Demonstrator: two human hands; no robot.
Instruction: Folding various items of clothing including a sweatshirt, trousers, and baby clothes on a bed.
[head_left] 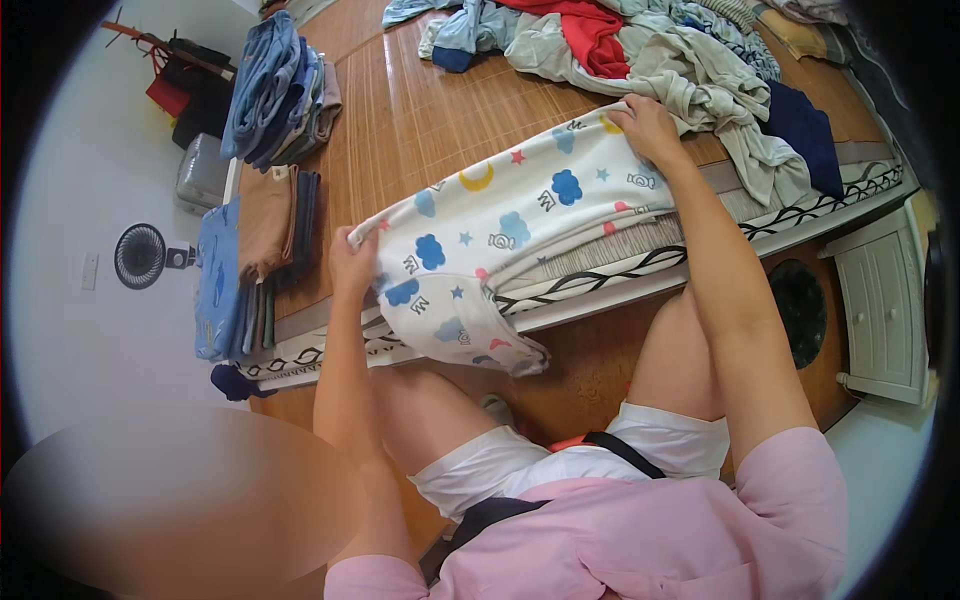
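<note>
A pair of white children's pants [520, 215], printed with blue clouds, stars and a yellow moon, is stretched between my hands over the near edge of the bed. My left hand [353, 262] is closed on one end of the cloth. Farther right, my right hand [645, 130] grips the other end, near the heap of clothes. One leg of the pants hangs down over the bed's edge toward my knees; the other lies along the edge to the right.
A bamboo mat [400, 110] covers the bed. Folded jeans [262, 95] and other folded clothes [268, 215] are stacked at the left. A loose heap of clothes [660, 70] lies at the far right. A white cabinet [880, 300] stands right; a wall fan [140, 255] is left.
</note>
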